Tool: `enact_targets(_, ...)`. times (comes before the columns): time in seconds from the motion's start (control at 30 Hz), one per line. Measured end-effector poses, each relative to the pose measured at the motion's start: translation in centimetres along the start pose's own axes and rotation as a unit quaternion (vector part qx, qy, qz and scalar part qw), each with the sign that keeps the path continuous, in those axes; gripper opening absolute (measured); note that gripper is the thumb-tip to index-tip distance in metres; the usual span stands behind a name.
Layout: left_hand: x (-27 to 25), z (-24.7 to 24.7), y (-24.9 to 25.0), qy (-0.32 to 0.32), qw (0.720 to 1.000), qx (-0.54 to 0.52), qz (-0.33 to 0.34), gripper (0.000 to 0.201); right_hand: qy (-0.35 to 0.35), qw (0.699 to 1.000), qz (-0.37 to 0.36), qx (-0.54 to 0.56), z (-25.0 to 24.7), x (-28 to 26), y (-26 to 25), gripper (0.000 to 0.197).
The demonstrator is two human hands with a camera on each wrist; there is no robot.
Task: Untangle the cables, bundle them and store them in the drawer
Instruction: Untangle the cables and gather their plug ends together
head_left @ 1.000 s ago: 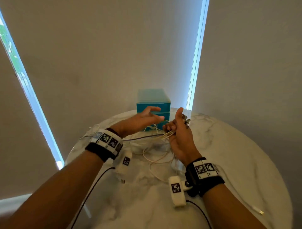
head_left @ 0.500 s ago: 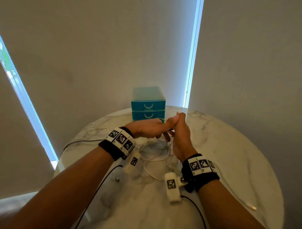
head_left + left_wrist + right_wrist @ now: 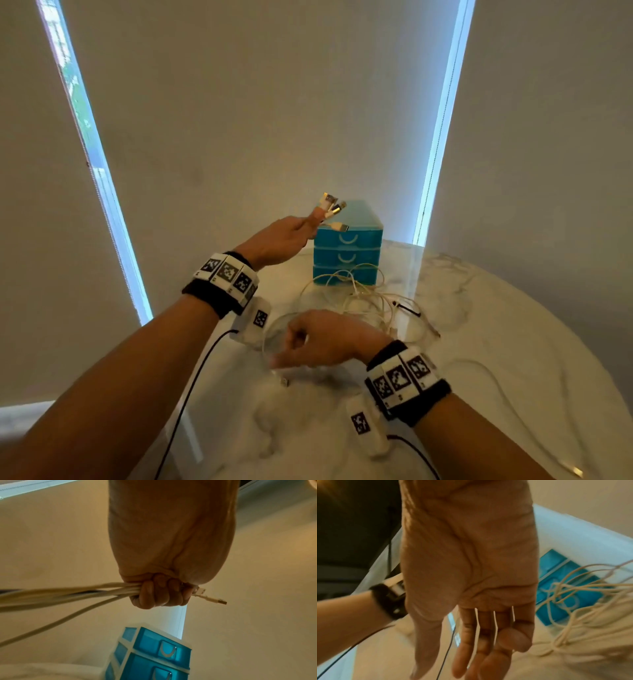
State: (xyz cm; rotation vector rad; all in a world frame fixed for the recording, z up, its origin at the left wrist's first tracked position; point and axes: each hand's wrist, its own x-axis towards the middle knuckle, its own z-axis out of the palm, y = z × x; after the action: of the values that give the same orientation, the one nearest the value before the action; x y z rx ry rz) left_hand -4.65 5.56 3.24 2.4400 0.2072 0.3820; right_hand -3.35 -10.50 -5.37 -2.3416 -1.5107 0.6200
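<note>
Left wrist view: a bunch of cables [image 3: 72, 593] is clenched in the left hand [image 3: 163, 591], plug ends sticking out past the fist.

Raised above the tabletop [image 3: 513, 342], the left hand's grip is closed round the white cables, whose connectors [image 3: 330, 209] fan out in front of the blue drawer unit [image 3: 347, 246]. The right hand [image 3: 329, 339] is held low over the marble, fingers loose and grasping nothing. Slack loops [image 3: 363, 294] are left lying on the tabletop just before the closed drawers.

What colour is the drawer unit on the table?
Translucent blue drawer unit with pale handles; clearest in the head view.
</note>
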Motion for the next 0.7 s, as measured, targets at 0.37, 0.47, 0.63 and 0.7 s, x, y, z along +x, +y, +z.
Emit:
enact_targets(0.37,1.4,4.0,-0.6,0.029,0.984,-0.171,-0.043,0.074,0.217,0.917,0.027,0.334,-2.0,-1.6,7.5,0.012)
enact_targets(0.47,2.4,6.9,-0.5,0.004,0.977,-0.199,-0.078,0.083,0.356,0.777,0.031,0.518,-2.5,-3.3,11.7,0.019)
enact_targets(0.63,3.0,11.3,-0.7,-0.013,0.968,-0.230,-0.096,0.080,0.407,0.625,-0.020,0.666,-2.7,-2.8,13.8,0.024)
enact_targets(0.7,2.9,12.3,-0.4,-0.009,0.962,-0.254,-0.097,0.070,0.404,0.619,-0.035,0.672,-2.4,-2.0,13.5,0.024)
